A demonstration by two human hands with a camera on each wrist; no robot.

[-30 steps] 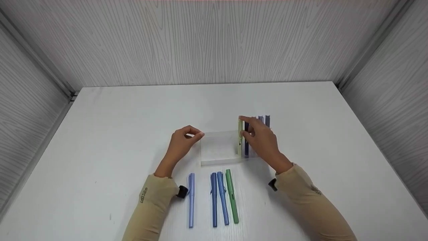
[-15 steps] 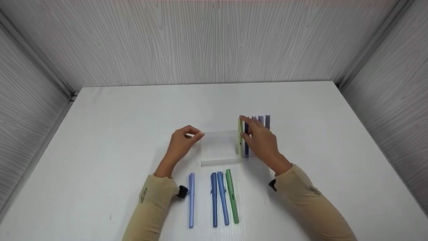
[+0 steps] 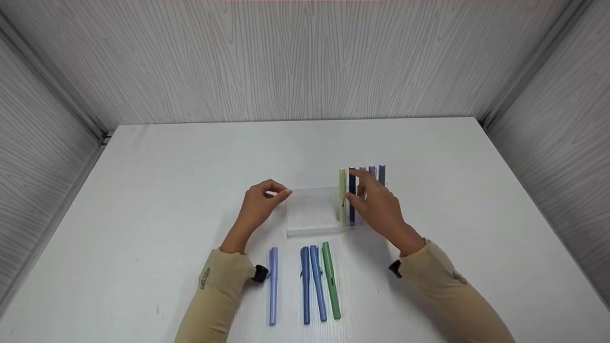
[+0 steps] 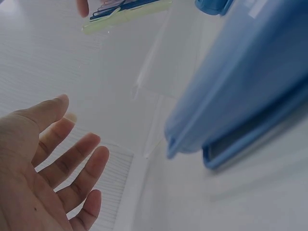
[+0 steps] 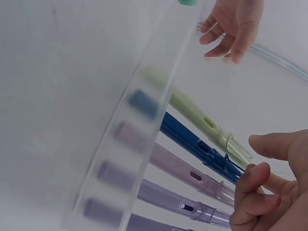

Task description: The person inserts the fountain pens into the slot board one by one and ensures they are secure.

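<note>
My left hand (image 3: 261, 201) pinches the upper left corner of a clear pen stand (image 3: 310, 232) between thumb and index finger. Upright in the stand is a yellow-green pen (image 3: 342, 195), with a dark blue pen (image 3: 352, 195) just right of it. My right hand (image 3: 379, 205) is in front of the pens, its thumb and index finger apart with nothing gripped. In the right wrist view a pink pen (image 5: 178, 166) and lilac pens (image 5: 168, 195) follow in the row, their lower ends blurred behind the stand's frosted base (image 5: 130, 120). The right hand partly hides them in the head view.
On the white table (image 3: 143, 200) in front of the stand lie a light blue pen (image 3: 273, 286), a dark blue pen (image 3: 305, 286), a mid-blue pen (image 3: 318, 283) and a green pen (image 3: 331, 281). Grey wood-grain panels (image 3: 295, 57) enclose the back and sides.
My right hand has let go of the yellow-green pen and shifted slightly right; that pen stays upright in the stand. The left hand has kept its place.
</note>
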